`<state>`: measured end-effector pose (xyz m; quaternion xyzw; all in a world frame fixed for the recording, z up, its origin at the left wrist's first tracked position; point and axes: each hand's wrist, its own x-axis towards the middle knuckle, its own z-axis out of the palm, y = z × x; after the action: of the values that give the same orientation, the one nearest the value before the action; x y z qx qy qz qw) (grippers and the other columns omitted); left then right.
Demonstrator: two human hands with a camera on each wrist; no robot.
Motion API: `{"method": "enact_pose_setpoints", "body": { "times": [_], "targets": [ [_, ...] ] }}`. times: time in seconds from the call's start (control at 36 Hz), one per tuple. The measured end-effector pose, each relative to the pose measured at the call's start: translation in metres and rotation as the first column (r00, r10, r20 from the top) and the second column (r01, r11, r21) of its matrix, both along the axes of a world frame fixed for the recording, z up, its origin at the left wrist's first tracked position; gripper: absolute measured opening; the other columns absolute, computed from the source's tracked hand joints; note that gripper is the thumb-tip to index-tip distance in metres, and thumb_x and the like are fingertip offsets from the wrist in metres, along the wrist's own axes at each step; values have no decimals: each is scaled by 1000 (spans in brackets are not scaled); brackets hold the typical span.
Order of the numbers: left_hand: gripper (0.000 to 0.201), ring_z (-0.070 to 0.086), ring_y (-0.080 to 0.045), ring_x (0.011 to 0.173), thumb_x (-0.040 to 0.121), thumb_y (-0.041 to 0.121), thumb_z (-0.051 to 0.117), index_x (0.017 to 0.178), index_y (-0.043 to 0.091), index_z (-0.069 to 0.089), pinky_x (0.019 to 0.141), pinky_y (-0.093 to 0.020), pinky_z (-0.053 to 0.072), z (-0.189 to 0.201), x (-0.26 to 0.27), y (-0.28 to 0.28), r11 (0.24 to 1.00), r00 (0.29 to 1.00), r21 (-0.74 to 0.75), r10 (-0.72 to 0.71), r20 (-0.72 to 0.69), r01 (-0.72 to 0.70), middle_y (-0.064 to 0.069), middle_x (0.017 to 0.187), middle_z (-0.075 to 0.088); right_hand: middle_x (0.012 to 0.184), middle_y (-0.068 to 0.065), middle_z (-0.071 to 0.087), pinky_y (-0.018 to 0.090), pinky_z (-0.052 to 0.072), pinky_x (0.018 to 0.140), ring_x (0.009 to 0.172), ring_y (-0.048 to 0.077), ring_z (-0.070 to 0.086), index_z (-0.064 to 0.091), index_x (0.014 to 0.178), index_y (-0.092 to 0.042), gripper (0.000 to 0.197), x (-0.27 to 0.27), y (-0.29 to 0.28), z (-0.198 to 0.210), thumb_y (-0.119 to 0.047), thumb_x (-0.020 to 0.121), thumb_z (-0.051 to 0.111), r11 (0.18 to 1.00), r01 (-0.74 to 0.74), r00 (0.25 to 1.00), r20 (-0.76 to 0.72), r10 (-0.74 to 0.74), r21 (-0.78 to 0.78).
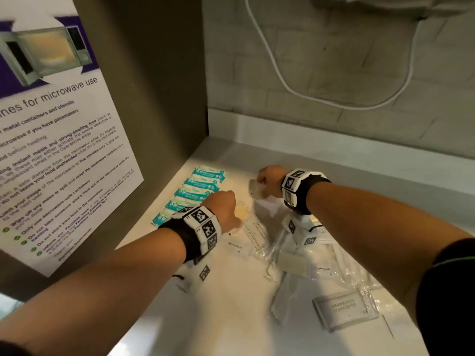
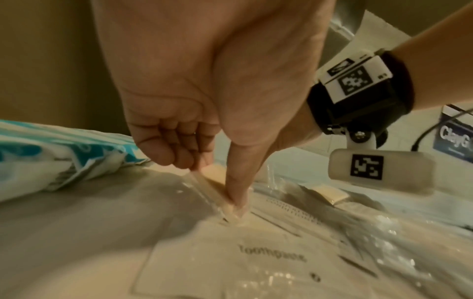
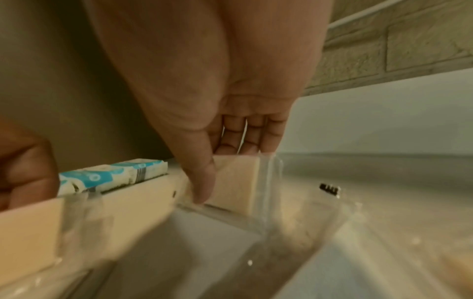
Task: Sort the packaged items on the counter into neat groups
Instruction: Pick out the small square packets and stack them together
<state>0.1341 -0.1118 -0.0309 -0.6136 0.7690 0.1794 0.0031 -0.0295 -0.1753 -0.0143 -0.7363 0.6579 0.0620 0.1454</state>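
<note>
My left hand [image 1: 231, 215] pinches a clear packet with a pale soap bar [image 1: 242, 211] low over the counter; in the left wrist view the thumb [image 2: 236, 194] presses its wrapper against the curled fingers. Farther back, my right hand [image 1: 264, 179] grips a second wrapped soap bar [image 3: 236, 180] between thumb [image 3: 202, 182] and fingers. Blue-and-white tissue packs [image 1: 196, 192] lie in a row by the left wall. Toothpaste sachets [image 1: 237, 249] and shampoo-with-conditioner sachets [image 1: 344, 309] lie mixed in a loose pile of clear-wrapped items [image 1: 295, 253] under my right forearm.
A brown panel with a microwave-use poster [image 1: 51, 140] walls off the left side. The tiled back wall carries a hanging white cable [image 1: 282, 80]. The pale counter [image 1: 231, 304] shows bare surface in front of my left wrist.
</note>
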Motion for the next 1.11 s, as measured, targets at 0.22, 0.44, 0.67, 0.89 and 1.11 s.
{"method": "enact_pose_setpoints", "body": {
  "times": [0.22,0.44,0.67,0.89,1.11],
  "targets": [
    [15,59,-20,93,87,16,64,102,20,64,80,-30,48,6,22,3,991,943,-97,57,-328,-93,-4,106,62,106,3,64,25,41,76,90,20,57,63,114,-13,36,-15,55,47,-15,80,75,996,-76,991,104,81,-44],
    [19,63,-14,89,85,17,70,103,21,72,84,-27,49,24,19,14,980,809,-178,-30,-587,-93,4,96,67,103,-7,62,22,45,78,90,12,57,60,115,-21,36,-25,152,26,-6,84,65,983,-75,993,107,58,170],
    [18,65,-18,82,88,19,66,105,22,71,74,-26,51,38,-10,34,969,794,-233,-207,-572,85,-1,91,71,127,8,52,31,46,97,117,25,52,55,132,-14,46,-20,178,3,-25,88,66,996,59,998,-21,-57,66],
    [20,67,-20,91,94,16,58,109,26,68,78,-40,60,28,-36,41,982,726,-138,-186,-662,125,-3,109,67,117,6,63,41,53,90,105,27,60,52,124,-19,45,-26,179,2,-28,84,69,993,67,998,-19,-65,94],
    [22,67,-29,94,97,13,50,114,23,60,80,-40,59,17,-68,37,991,750,-99,-134,-648,92,-8,124,57,103,-2,58,27,46,81,91,17,53,59,117,-15,42,-61,192,22,-20,78,76,997,45,975,215,-58,67]
  ]
}}
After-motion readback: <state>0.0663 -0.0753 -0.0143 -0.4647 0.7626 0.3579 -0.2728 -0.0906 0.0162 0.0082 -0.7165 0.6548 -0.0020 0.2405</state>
